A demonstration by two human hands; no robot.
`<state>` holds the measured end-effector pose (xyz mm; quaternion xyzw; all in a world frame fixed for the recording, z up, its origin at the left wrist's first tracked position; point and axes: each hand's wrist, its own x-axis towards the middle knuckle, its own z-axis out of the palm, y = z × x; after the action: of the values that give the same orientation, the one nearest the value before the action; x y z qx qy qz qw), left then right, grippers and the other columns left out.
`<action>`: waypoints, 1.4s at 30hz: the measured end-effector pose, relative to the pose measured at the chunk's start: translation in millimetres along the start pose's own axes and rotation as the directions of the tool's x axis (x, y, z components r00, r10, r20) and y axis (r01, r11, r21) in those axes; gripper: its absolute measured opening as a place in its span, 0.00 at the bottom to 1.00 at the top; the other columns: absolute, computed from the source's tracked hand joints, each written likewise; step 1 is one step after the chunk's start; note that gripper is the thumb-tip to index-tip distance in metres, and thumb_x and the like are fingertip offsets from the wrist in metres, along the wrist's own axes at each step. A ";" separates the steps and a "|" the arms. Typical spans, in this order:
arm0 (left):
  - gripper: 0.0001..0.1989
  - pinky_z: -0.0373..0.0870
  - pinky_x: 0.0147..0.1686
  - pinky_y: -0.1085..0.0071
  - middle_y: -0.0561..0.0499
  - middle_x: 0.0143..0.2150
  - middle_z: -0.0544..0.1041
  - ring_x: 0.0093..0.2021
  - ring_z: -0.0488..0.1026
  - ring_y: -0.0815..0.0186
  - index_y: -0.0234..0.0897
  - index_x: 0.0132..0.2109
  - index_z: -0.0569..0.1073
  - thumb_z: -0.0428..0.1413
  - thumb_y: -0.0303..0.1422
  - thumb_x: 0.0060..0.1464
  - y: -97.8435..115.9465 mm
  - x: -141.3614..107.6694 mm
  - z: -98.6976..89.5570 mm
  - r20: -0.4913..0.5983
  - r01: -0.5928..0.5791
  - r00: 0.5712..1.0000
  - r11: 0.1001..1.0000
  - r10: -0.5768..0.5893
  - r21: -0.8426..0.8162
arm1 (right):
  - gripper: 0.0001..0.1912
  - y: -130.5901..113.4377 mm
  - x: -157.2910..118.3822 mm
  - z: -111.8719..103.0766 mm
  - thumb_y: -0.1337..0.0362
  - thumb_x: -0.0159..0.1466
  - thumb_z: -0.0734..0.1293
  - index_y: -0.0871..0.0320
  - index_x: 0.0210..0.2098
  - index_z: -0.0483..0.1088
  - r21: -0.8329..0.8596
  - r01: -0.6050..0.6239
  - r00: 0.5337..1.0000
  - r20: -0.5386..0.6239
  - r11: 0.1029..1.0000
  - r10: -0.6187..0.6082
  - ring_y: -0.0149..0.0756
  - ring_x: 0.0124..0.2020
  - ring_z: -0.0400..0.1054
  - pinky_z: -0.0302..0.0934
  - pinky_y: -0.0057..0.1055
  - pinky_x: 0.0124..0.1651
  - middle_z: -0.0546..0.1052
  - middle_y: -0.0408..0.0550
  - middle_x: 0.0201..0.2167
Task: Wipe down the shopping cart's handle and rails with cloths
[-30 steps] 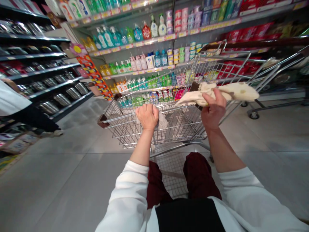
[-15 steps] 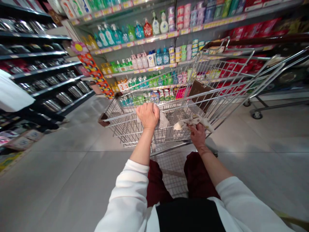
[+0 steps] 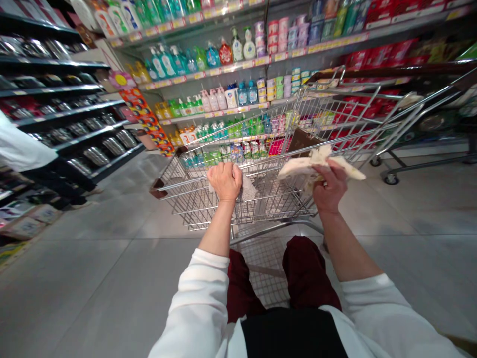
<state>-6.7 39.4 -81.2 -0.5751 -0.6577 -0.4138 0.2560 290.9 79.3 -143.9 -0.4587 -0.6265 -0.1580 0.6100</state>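
Note:
A metal shopping cart [image 3: 268, 199] stands in front of me, its wire basket spread across the middle of the view. My left hand [image 3: 225, 181] is closed in a fist around the cart's near top rail. A whitish textured piece [image 3: 249, 190] shows just below that hand; whether the hand holds it too I cannot tell. My right hand [image 3: 330, 186] is closed on a crumpled cream cloth [image 3: 298, 166], stained in places, raised at the near rail toward the handle end. Some of the cloth is hidden behind the fingers.
Shelves of pump bottles [image 3: 212, 53] and tubs line the far side. Another cart's wheel [image 3: 390, 179] is at the right. Pans fill a dark rack [image 3: 74, 92] on the left, where a person in a white top [image 3: 22, 144] stands. Boxes [image 3: 35, 221] sit near the floor there.
My right hand has lifted the cream cloth up and to the right, from lower on the cart's side to its top rail. The left hand keeps its hold on the rail.

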 end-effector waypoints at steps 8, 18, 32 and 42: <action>0.12 0.57 0.51 0.57 0.46 0.34 0.72 0.42 0.67 0.56 0.43 0.35 0.71 0.46 0.36 0.65 -9.7 -3.9 -8.7 -0.034 -0.038 0.999 0.999 0.039 0.021 | 0.23 7.3 -8.8 9.7 0.72 0.55 0.61 0.55 0.45 0.79 -0.100 0.033 0.999 0.036 0.994 -0.030 0.47 0.56 0.66 0.63 0.48 0.61 0.74 0.55 0.48; 0.12 0.57 0.50 0.57 0.47 0.34 0.71 0.42 0.66 0.56 0.43 0.32 0.68 0.46 0.36 0.65 -16.0 -3.0 -10.9 -0.029 -0.019 0.999 1.000 0.020 0.025 | 0.21 8.0 -115.7 10.7 0.73 0.57 0.63 0.52 0.43 0.83 -0.143 -0.014 0.916 0.395 0.990 0.069 0.46 0.46 0.65 0.65 0.43 0.53 0.72 0.54 0.39; 0.12 0.57 0.51 0.56 0.46 0.34 0.71 0.42 0.66 0.55 0.43 0.33 0.68 0.46 0.36 0.64 -13.5 -2.9 -11.1 -0.013 -0.002 1.000 1.000 0.002 -0.007 | 0.25 6.3 44.3 -15.0 0.70 0.61 0.61 0.54 0.56 0.75 -0.056 0.126 0.989 -0.072 0.990 -0.130 0.53 0.62 0.63 0.58 0.56 0.64 0.68 0.56 0.62; 0.12 0.58 0.49 0.59 0.48 0.33 0.71 0.41 0.67 0.57 0.44 0.32 0.67 0.46 0.35 0.64 -13.0 -3.9 -9.3 -0.069 -0.033 0.997 0.999 0.036 0.042 | 0.19 39.9 -82.2 6.1 0.72 0.54 0.62 0.57 0.41 0.79 -0.150 0.002 0.959 0.280 0.989 0.041 0.49 0.52 0.68 0.66 0.48 0.57 0.74 0.59 0.48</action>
<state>-19.8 29.5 -82.8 -0.5661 -0.6467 -0.4156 0.2977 304.2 73.5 -234.3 -0.5269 -0.6890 -0.1310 0.4800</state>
